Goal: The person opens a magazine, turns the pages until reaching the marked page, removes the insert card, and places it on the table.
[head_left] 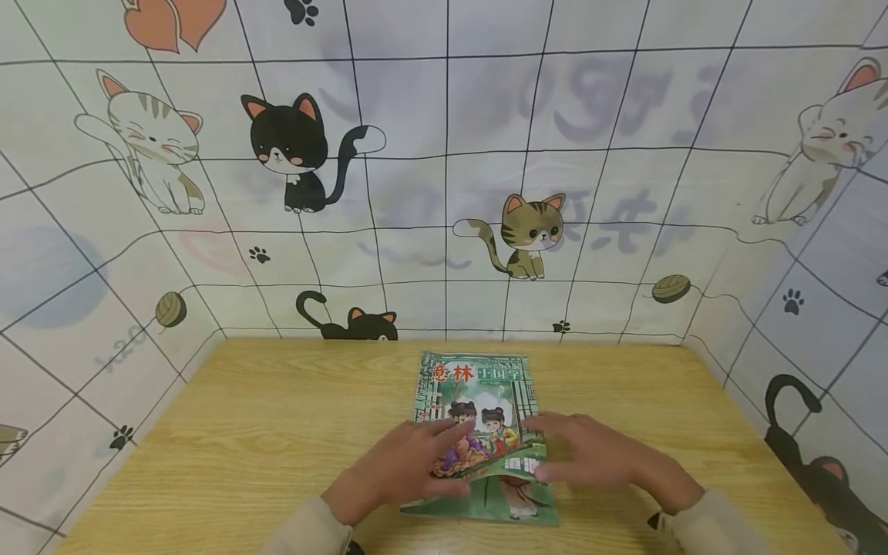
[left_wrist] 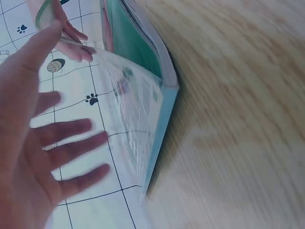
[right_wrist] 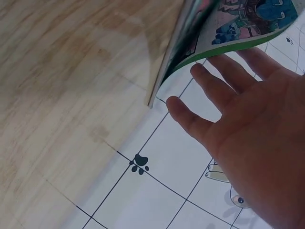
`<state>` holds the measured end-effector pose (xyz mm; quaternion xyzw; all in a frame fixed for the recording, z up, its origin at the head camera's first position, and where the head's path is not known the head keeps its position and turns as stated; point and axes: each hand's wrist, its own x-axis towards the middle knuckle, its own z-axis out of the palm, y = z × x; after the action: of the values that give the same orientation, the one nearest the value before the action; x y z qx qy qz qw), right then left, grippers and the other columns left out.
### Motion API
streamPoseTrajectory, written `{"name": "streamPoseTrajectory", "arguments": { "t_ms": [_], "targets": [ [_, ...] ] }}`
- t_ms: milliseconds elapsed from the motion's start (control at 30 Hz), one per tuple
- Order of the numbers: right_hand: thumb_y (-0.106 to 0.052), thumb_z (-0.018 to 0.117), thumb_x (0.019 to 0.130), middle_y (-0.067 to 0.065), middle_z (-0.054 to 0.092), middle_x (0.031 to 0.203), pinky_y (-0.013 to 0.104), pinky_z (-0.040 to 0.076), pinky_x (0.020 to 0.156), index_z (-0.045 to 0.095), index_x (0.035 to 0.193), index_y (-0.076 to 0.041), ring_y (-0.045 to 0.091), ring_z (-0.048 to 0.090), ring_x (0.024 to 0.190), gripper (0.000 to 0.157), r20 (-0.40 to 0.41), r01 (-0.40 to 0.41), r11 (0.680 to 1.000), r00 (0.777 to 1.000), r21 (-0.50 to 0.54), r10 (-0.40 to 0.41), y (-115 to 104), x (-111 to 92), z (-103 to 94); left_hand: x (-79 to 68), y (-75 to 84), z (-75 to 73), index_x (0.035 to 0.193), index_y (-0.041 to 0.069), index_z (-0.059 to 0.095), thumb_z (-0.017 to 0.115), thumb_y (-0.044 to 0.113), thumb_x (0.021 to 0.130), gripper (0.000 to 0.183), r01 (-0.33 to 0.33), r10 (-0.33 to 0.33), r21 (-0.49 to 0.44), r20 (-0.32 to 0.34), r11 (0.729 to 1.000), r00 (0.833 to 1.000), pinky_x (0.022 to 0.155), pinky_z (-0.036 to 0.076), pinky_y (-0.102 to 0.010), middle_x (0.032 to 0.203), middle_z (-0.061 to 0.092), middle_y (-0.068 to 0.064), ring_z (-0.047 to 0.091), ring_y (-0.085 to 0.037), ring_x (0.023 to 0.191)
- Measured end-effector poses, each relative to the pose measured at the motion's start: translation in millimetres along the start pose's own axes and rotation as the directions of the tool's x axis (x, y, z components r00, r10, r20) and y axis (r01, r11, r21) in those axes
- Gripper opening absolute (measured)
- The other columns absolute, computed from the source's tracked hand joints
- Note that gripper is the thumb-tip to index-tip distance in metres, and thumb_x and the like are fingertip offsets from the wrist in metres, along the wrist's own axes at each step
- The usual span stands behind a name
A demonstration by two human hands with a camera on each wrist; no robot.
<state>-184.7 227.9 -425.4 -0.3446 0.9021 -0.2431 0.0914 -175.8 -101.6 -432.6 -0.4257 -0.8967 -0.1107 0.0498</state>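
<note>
- The magazine lies on the wooden table, face up, its title at the far end and its near part between the two hands.
- The left hand reaches over the near left part of the cover, fingers spread and thumb apart; whether the thumb touches the paper, I cannot tell.
- The right hand is at the other side edge, fingers loosely extended and palm uncurled, fingertips by a raised leaf with a green border.
- That leaf bows upward near the bottom, so the paper is probably thin, light and springy, easily creased by a hard pinch.
- A shiny, see-through patch beside the spine may be clear film or only glare; either way, the surface looks slick.
- The spine seems the stiffest part, likely the steadiest hold; a loose leaf is better taken flat between thumb and fingertips.
</note>
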Motion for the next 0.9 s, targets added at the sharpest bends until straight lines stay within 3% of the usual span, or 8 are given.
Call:
{"name": "streamPoseTrajectory", "arguments": {
  "t_ms": [100, 167, 267, 333, 400, 500, 667, 900],
  "targets": [
    [-0.042, 0.047, 0.104, 0.012, 0.044, 0.153, 0.064, 0.034, 0.106, 0.041, 0.152, -0.012, 0.038, 0.040, 0.139, 0.057, -0.013, -0.067, 0.992, 0.998, 0.110, 0.069, 0, -1, -4.7, -0.2, -1.1, -2.4, 0.156, 0.022, 0.033, 0.064, 0.053, 0.092, 0.077, -0.086, 0.088, 0.021, -0.104, 0.996, 0.991, 0.095, 0.052, -0.044, 0.146, 0.052, -0.009, 0.062, -0.023, 0.119],
    [-0.038, 0.043, 0.106, 0.011, 0.037, 0.157, 0.068, 0.030, 0.107, 0.035, 0.155, -0.017, 0.039, 0.034, 0.142, 0.054, -0.044, -0.098, 0.984, 0.993, 0.146, 0.106, 0, -1, -6.2, -0.7, -1.0, -3.6, 0.156, 0.022, 0.032, 0.070, 0.042, 0.090, 0.079, -0.150, 0.157, 0.048, -0.187, 0.987, 0.970, 0.097, 0.050, -0.045, 0.152, 0.046, -0.009, 0.055, -0.022, 0.128],
    [-0.039, 0.045, 0.105, 0.011, 0.025, 0.162, 0.072, 0.024, 0.106, 0.026, 0.159, -0.019, 0.041, 0.028, 0.145, 0.060, -0.108, -0.113, 0.989, 0.986, 0.097, 0.124, 1, 0, -4.8, -2.3, -0.3, -5.6, 0.156, 0.021, 0.034, 0.075, 0.029, 0.084, 0.083, -0.229, 0.261, 0.145, -0.280, 0.963, 0.924, 0.103, 0.046, -0.045, 0.159, 0.035, -0.009, 0.046, -0.024, 0.138],
    [-0.043, 0.050, 0.102, 0.012, 0.019, 0.164, 0.073, 0.022, 0.105, 0.022, 0.160, -0.017, 0.042, 0.026, 0.145, 0.069, -0.141, -0.121, 0.992, 0.982, 0.036, 0.125, 3, 1, -1.8, -4.5, 0.9, -8.2, 0.156, 0.023, 0.034, 0.076, 0.026, 0.081, 0.086, -0.233, 0.299, 0.240, -0.293, 0.942, 0.908, 0.110, 0.039, -0.046, 0.162, 0.028, -0.008, 0.036, -0.025, 0.144],
    [-0.048, 0.056, 0.098, 0.014, 0.017, 0.164, 0.072, 0.022, 0.106, 0.021, 0.160, -0.013, 0.042, 0.027, 0.145, 0.079, -0.150, -0.122, 0.992, 0.982, -0.013, 0.118, 3, 2, 2.0, -7.0, 2.6, -11.7, 0.156, 0.025, 0.034, 0.076, 0.025, 0.082, 0.085, -0.214, 0.312, 0.336, -0.272, 0.917, 0.910, 0.116, 0.030, -0.047, 0.164, 0.023, -0.005, 0.026, -0.025, 0.149],
    [-0.056, 0.065, 0.089, 0.017, 0.022, 0.162, 0.072, 0.023, 0.106, 0.027, 0.157, -0.009, 0.043, 0.034, 0.142, 0.092, -0.106, -0.083, 0.994, 0.992, -0.075, 0.075, 3, 4, 7.8, -11.2, 5.7, -17.7, 0.154, 0.026, 0.039, 0.075, 0.028, 0.085, 0.077, -0.180, 0.300, 0.455, -0.207, 0.872, 0.931, 0.120, 0.018, -0.048, 0.164, 0.022, -0.001, 0.016, -0.022, 0.152],
    [-0.065, 0.075, 0.073, 0.019, 0.035, 0.157, 0.075, 0.023, 0.103, 0.044, 0.150, -0.012, 0.044, 0.035, 0.141, 0.099, 0.065, 0.019, 0.997, 0.998, -0.068, -0.015, 1, 5, 13.1, -14.5, 8.6, -23.0, 0.141, 0.020, 0.059, 0.066, 0.025, 0.089, 0.052, -0.161, 0.280, 0.580, -0.121, 0.798, 0.952, 0.120, 0.016, -0.049, 0.157, 0.040, -0.003, 0.023, -0.025, 0.150],
    [-0.063, 0.079, 0.069, 0.019, 0.039, 0.154, 0.075, 0.025, 0.101, 0.048, 0.147, -0.012, 0.044, 0.035, 0.140, 0.098, 0.126, 0.053, 0.997, 0.991, -0.050, -0.046, 0, 3, 15.1, -14.6, 9.2, -22.8, 0.119, 0.020, 0.073, 0.064, 0.026, 0.090, 0.031, -0.146, 0.216, 0.611, -0.041, 0.778, 0.976, 0.119, 0.018, -0.050, 0.148, 0.052, -0.004, 0.034, -0.027, 0.145]
  ]
}}
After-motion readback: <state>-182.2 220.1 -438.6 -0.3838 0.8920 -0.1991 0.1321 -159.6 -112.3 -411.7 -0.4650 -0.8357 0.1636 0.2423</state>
